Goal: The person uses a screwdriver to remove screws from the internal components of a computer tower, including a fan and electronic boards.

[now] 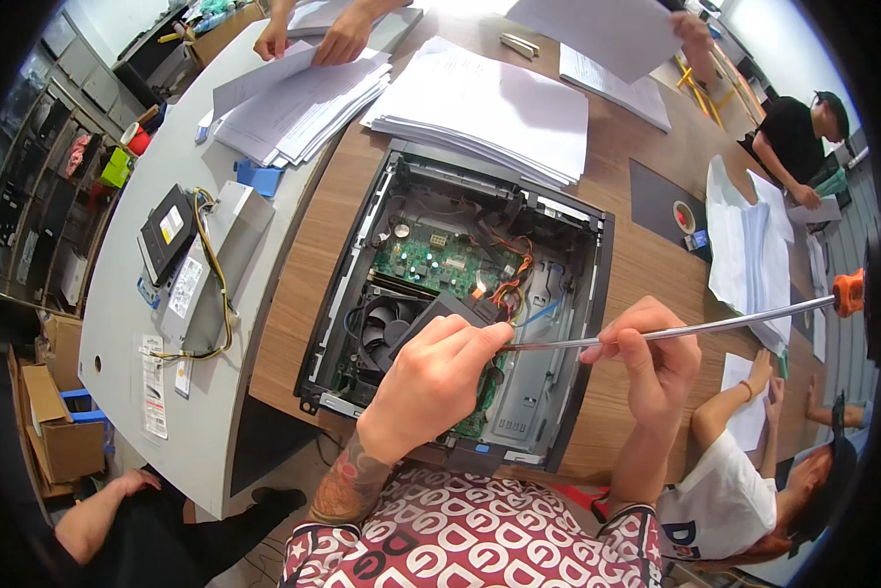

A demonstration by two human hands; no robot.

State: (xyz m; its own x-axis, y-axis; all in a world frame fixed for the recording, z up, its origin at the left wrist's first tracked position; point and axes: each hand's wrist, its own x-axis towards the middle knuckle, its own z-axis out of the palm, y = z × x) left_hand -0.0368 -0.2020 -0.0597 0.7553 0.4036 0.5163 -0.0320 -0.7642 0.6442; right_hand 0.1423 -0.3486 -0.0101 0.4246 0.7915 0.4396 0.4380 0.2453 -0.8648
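An opened desktop computer case (597, 284) lies on the wooden table before me, showing a green circuit board (426, 257), a black fan (386, 328) and orange and black wires. Above it, a long screwdriver (744, 324) with a metal shaft and orange handle stretches across to the right. My left hand (431, 377) is closed, thumb and forefinger pinching the shaft's tip end over the case. Whether a screw sits there is hidden. My right hand (653, 358) pinches the shaft further along, away from the handle. A dark block (450, 312) is partly covered by my left hand.
Paper stacks (485, 108) lie beyond the case. On the grey table at left are a power supply (215, 260) with cables and a black disc drive (168, 230). Other people's hands (328, 39) handle papers across the table; a person in white (730, 495) sits at right. A tape roll (684, 216) lies far right.
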